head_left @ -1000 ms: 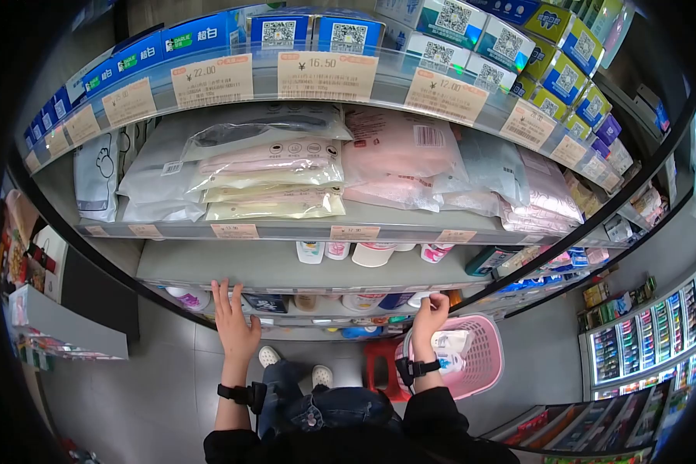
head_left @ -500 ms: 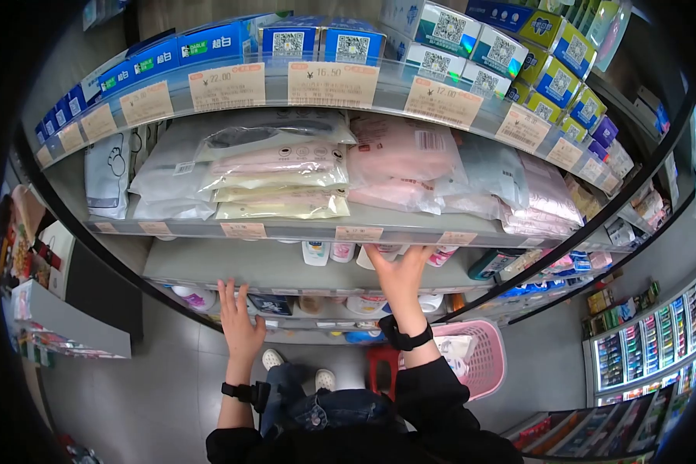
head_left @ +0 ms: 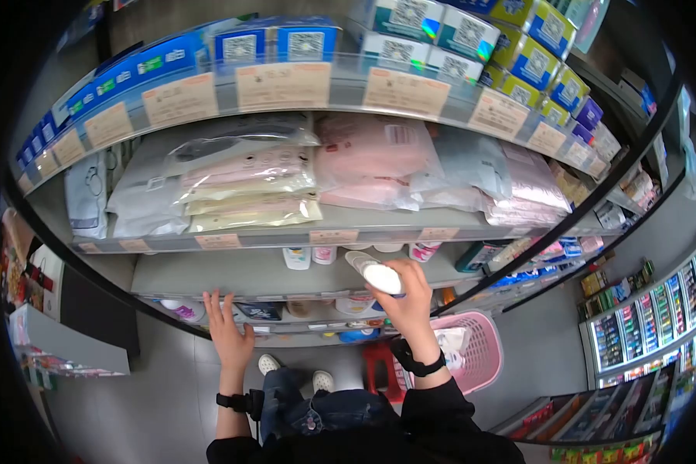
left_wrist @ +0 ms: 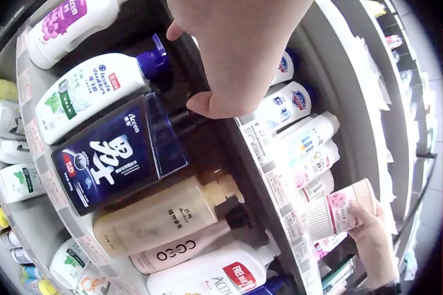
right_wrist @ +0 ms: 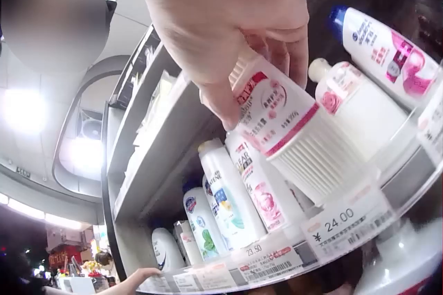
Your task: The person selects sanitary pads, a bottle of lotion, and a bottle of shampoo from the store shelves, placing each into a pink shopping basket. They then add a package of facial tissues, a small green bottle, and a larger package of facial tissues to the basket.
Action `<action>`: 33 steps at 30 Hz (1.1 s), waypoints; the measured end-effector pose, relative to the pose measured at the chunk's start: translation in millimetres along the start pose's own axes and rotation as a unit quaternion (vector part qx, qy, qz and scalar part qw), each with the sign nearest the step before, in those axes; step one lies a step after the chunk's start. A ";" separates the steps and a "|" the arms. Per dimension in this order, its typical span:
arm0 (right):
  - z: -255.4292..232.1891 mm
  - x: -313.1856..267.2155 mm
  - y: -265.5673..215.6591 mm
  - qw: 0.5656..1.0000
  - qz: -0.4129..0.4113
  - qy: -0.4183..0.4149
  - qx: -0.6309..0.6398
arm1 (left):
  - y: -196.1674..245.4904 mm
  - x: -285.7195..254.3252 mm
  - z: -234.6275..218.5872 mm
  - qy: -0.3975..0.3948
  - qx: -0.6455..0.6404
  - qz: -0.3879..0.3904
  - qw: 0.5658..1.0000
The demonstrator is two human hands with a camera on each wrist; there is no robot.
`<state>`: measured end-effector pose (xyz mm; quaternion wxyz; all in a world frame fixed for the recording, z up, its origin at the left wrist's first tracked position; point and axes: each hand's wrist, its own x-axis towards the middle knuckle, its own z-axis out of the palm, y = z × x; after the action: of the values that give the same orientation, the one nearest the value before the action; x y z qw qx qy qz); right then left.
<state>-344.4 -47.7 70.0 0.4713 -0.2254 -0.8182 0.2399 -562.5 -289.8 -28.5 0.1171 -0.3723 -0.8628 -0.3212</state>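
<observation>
My right hand [head_left: 411,303] grips a white squeeze tube [right_wrist: 273,112] with pink lettering and a wide ribbed cap, at the front of a shelf of bottles. In the left wrist view the tube [left_wrist: 340,206] tilts sideways over the shelf edge. Behind it, in the right wrist view, stand a white pump bottle [right_wrist: 353,105] with a rose and a blue-capped shampoo bottle [right_wrist: 394,53]. My left hand [head_left: 230,339] rests at the edge of the same shelf, fingers extended. Below it are a head & shoulders bottle [left_wrist: 90,94] and a dark blue bottle [left_wrist: 114,153].
A pink basket [head_left: 483,352] with white packages stands at lower right beside a red stool [head_left: 377,367]. Bagged textiles [head_left: 247,178] lie on the shelf above, under a toothpaste shelf with price tags [head_left: 284,87]. A black curved rail [head_left: 580,220] crosses at right.
My right hand has gone from beside the basket up to the bottle shelf, taken hold of the tube and drawn it forward. The left hand stays at the shelf edge.
</observation>
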 end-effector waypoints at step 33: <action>-59.5 -376.4 267.7 0.787 0.540 -0.108 -0.277 | -4.0 2.8 12.0 0.029 0.024 0.014 0.999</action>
<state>-82.9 -51.4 -315.4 0.0902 -0.7243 -0.6397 0.2409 -566.8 -282.7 -38.3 0.1557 -0.3716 -0.8613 -0.3096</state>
